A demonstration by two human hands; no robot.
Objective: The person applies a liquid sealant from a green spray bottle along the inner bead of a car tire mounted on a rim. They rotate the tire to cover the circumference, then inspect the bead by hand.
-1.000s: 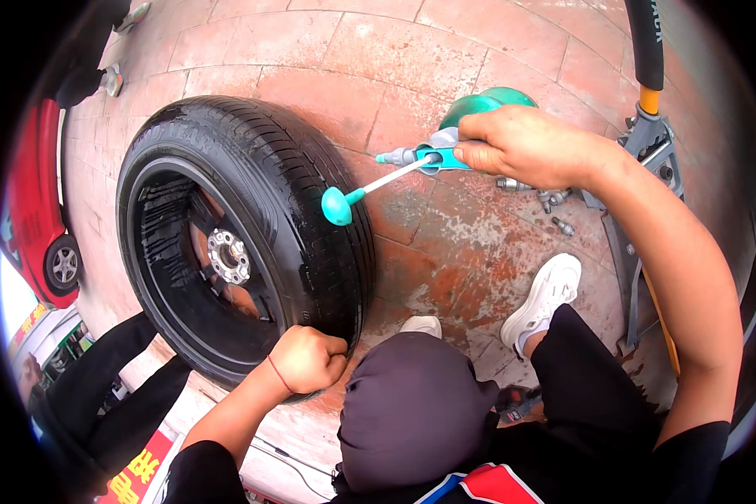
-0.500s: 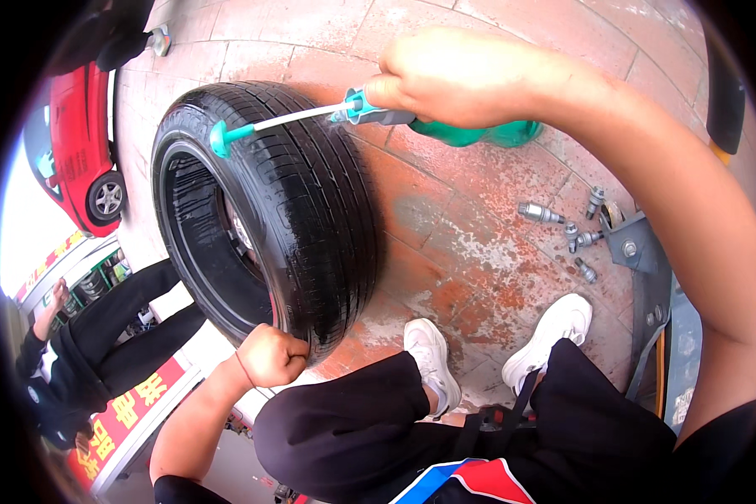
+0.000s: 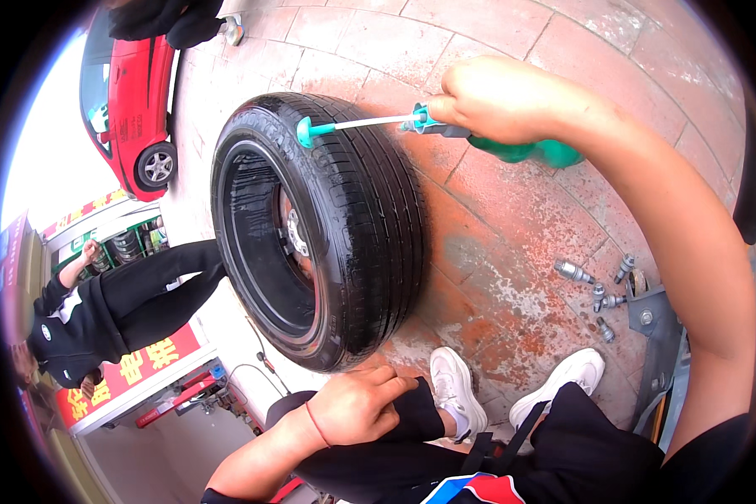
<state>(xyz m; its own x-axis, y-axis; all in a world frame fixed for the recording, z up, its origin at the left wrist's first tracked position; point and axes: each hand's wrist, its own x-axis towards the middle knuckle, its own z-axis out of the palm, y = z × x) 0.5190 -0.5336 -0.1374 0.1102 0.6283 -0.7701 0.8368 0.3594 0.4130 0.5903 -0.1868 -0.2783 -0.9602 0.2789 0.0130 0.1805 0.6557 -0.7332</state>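
Observation:
My right hand (image 3: pixel 512 101) is closed around the head of a green spray bottle (image 3: pixel 537 153). From it a long white rod (image 3: pixel 369 123) with a teal cap reaches out over the upper part of a car tire (image 3: pixel 382 227). That tire stands upright, its tread wet and shiny; a metal wheel part (image 3: pixel 296 233) shows through its opening. My left hand (image 3: pixel 357 405), with a thin red band at the wrist, is below the tire's lower edge, over my thigh. Its fingers are curled and nothing shows in them.
Several metal fittings (image 3: pixel 574 270) lie on the wet paving right of my white shoes (image 3: pixel 459 391). A grey metal bracket (image 3: pixel 648 316) stands beside them. A red car (image 3: pixel 138 109) is at upper left. A person in black (image 3: pixel 113 294) stands at left; another person's dark clothing (image 3: pixel 164 18) shows at the top.
My left hand has come off the tire's lower edge and moved down and right. The view has shifted, so the tire and the sprayer appear farther right. My right hand still grips the sprayer.

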